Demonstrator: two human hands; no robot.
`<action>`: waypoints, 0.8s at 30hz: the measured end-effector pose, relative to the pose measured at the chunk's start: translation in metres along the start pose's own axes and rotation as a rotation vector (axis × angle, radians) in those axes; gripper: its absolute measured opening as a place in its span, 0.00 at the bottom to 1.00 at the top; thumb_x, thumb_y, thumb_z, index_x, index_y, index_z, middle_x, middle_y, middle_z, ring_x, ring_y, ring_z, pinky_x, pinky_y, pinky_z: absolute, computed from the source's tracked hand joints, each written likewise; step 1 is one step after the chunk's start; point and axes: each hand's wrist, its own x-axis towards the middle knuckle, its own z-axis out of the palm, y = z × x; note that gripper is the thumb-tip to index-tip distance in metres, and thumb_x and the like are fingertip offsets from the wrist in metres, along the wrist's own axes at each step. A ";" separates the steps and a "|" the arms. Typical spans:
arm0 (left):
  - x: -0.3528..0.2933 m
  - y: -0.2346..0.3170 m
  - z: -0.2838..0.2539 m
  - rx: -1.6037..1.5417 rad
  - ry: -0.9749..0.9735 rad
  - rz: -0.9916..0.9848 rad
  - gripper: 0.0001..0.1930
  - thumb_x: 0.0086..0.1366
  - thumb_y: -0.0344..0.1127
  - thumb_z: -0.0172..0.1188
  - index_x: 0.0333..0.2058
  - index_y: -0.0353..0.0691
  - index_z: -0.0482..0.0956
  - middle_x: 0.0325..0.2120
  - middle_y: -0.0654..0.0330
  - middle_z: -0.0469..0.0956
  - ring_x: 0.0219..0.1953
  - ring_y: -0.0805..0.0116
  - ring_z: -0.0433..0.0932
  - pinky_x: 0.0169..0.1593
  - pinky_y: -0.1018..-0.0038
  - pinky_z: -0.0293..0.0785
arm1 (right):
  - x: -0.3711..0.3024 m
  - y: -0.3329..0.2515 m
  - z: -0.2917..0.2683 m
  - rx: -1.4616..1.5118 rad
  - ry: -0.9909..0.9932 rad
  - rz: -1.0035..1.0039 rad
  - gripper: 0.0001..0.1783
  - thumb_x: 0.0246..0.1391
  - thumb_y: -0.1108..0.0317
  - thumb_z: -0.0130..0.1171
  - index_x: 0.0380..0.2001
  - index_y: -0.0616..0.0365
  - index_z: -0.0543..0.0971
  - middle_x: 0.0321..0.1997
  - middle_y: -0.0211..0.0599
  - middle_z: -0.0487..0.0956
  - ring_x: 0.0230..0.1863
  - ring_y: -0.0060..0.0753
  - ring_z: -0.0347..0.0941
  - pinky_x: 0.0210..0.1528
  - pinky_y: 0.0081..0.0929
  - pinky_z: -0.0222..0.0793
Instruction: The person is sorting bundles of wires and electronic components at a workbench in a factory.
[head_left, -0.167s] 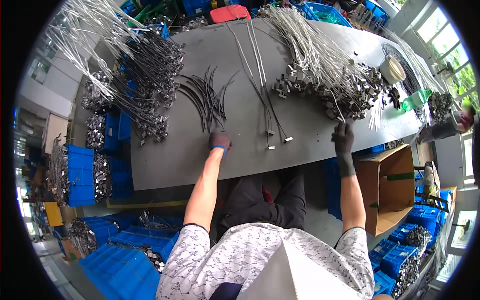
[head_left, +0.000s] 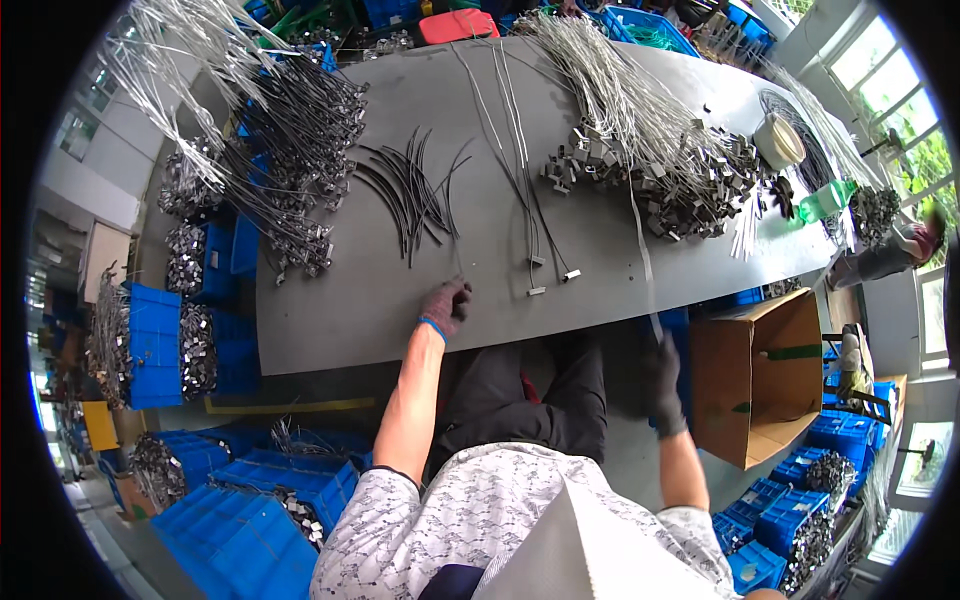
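Observation:
My right hand [head_left: 663, 385], in a dark glove and blurred, is past the table's front edge. It grips a pale wire [head_left: 644, 255] that stretches back to the big bundle of silvery wires with metal clips [head_left: 660, 175]. My left hand [head_left: 447, 303], also gloved, is near the front edge with its fingers curled. A thin dark tube [head_left: 456, 245], smeared by motion, runs from its fingers toward a loose fan of black tubes [head_left: 405, 195]. Between my hands lie a few wires with black sleeves and small metal ends [head_left: 537, 262].
The grey table [head_left: 350, 320] carries another heap of black-sleeved wires [head_left: 300, 170] at left. A green bottle [head_left: 827, 201] and a cream-coloured tub [head_left: 778, 142] stand at right. An open cardboard box [head_left: 745, 385] is beside my right arm. Blue crates [head_left: 235, 540] crowd the lower left.
My right hand has pulled back from the bundle toward me, drawing the pale wire out over the table edge. My left hand has moved slightly back from the black tubes.

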 end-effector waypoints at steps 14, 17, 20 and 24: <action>-0.029 -0.183 0.226 0.380 -0.249 -0.125 0.06 0.68 0.33 0.58 0.40 0.38 0.76 0.33 0.59 0.80 0.35 0.66 0.82 0.37 0.66 0.84 | -0.299 0.143 -0.082 -1.598 0.164 0.118 0.14 0.63 0.58 0.50 0.43 0.53 0.78 0.33 0.56 0.81 0.39 0.65 0.77 0.39 0.56 0.71; -0.025 -0.214 0.256 0.254 -0.249 -0.007 0.08 0.69 0.35 0.58 0.41 0.38 0.74 0.32 0.57 0.79 0.29 0.65 0.82 0.30 0.67 0.82 | -0.335 0.162 -0.108 -1.629 0.143 0.249 0.13 0.62 0.59 0.51 0.45 0.49 0.79 0.36 0.53 0.82 0.41 0.62 0.78 0.41 0.54 0.72; -0.019 -0.192 0.263 0.358 -0.242 0.277 0.07 0.70 0.35 0.55 0.40 0.38 0.72 0.29 0.56 0.79 0.25 0.63 0.82 0.27 0.66 0.82 | -0.363 0.167 -0.139 -1.696 0.103 0.381 0.14 0.62 0.59 0.50 0.46 0.47 0.80 0.38 0.50 0.83 0.43 0.57 0.80 0.43 0.51 0.74; -0.030 -0.086 0.293 0.150 -0.194 0.535 0.07 0.73 0.35 0.53 0.39 0.36 0.73 0.27 0.55 0.81 0.22 0.66 0.81 0.27 0.69 0.82 | -0.369 0.169 -0.174 -1.748 0.136 0.479 0.14 0.62 0.59 0.49 0.46 0.46 0.80 0.40 0.49 0.83 0.45 0.57 0.80 0.45 0.50 0.74</action>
